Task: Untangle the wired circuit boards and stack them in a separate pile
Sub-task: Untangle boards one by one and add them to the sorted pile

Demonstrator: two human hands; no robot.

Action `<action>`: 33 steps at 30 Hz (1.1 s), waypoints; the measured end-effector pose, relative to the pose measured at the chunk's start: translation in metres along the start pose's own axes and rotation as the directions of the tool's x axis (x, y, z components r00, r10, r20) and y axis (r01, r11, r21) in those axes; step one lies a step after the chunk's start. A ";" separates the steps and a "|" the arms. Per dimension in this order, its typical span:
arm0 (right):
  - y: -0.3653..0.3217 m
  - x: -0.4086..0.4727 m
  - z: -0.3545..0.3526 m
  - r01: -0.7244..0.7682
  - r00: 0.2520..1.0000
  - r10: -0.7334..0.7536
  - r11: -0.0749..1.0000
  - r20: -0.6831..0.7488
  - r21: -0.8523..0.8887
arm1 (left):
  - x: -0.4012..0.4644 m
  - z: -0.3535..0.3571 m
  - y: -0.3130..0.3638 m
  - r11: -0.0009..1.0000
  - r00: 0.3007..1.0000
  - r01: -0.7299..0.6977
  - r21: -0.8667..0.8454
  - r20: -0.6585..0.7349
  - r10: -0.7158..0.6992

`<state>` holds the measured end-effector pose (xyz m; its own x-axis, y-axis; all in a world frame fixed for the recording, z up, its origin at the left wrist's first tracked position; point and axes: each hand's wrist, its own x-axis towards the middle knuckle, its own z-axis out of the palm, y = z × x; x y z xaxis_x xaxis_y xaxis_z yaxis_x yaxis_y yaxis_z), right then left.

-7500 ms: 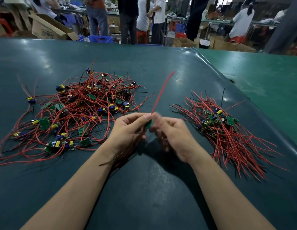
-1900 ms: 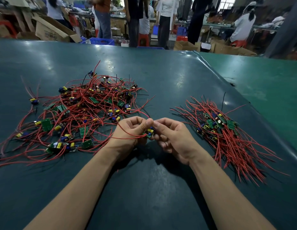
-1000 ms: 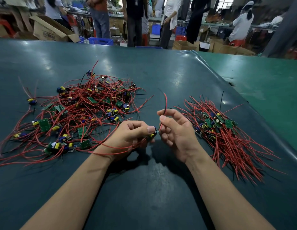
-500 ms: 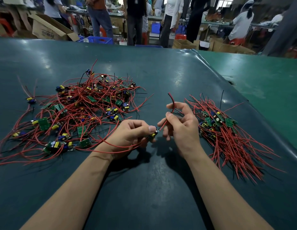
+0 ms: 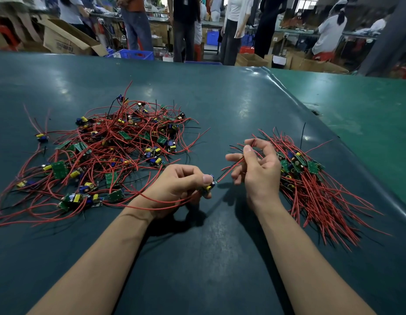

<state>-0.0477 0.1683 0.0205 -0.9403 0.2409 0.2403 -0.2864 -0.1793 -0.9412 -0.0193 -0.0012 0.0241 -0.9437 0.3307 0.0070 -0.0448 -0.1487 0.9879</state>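
A tangled heap of small green circuit boards with red wires [image 5: 111, 153] lies on the left of the dark green table [image 5: 197, 258]. A tidier pile of boards [image 5: 306, 178], wires all running toward me, lies on the right. Between them my left hand [image 5: 181, 185] pinches one small board [image 5: 208, 186] with yellow and blue parts. Its red wire [image 5: 231, 170] runs up and right to my right hand [image 5: 258, 169], which pinches it between thumb and forefinger. More red wires from the board loop under my left wrist.
The table's raised right edge [image 5: 322, 123] borders a lighter green surface [image 5: 367, 105]. Beyond the far edge stand several people, cardboard boxes [image 5: 68, 39] and blue crates [image 5: 136, 54].
My right hand has slid along the red wire up and to the right, pulling it straight away from the board. My left hand has stayed in place on the board.
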 end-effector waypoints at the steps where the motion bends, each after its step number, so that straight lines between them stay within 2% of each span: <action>1: 0.000 0.000 -0.001 0.007 1.000 -0.007 1.000 -0.011 -0.008 | 0.000 0.000 0.000 1.000 1.000 -0.002 0.000 0.000 0.002; 14: 0.001 0.000 0.000 0.029 0.991 -0.028 1.000 -0.129 0.009 | 0.001 -0.002 -0.002 1.000 1.000 -0.002 -0.008 0.006 0.002; 20: -0.002 0.006 -0.005 -0.047 0.980 0.065 0.994 -0.186 0.095 | 0.003 -0.004 -0.002 0.985 0.999 0.010 -0.171 -0.043 -0.018; 23: -0.005 0.002 -0.002 -0.280 0.958 0.285 0.953 -0.031 0.112 | 0.007 -0.003 -0.002 0.973 0.990 -0.028 -0.230 -0.144 -0.005; 25: -0.006 -0.004 0.003 -0.447 0.882 0.436 0.894 0.179 0.021 | 0.007 -0.003 -0.003 0.975 0.986 -0.043 -0.218 -0.168 0.006; 27: -0.006 -0.012 0.005 -0.457 0.809 0.455 0.885 0.372 -0.089 | 0.007 -0.001 -0.003 0.978 0.988 -0.045 -0.204 -0.152 0.014; 28: -0.005 -0.015 0.005 -0.435 0.797 0.433 0.895 0.421 -0.097 | 0.006 0.000 -0.003 0.979 0.990 -0.047 -0.199 -0.143 0.019; 30: -0.006 -0.015 0.004 -0.413 0.809 0.397 0.909 0.434 -0.061 | 0.005 0.001 -0.003 0.982 0.991 -0.048 -0.183 -0.132 0.024; 33: -0.007 -0.012 0.002 -0.380 0.862 0.359 0.925 0.359 -0.015 | 0.005 0.001 -0.003 0.990 0.993 -0.035 -0.136 -0.113 0.020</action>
<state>-0.0347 0.1644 0.0249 -0.9789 -0.1990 -0.0461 0.0949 -0.2434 -0.9653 -0.0238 0.0020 0.0213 -0.9754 0.2203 0.0090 -0.0558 -0.2858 0.9567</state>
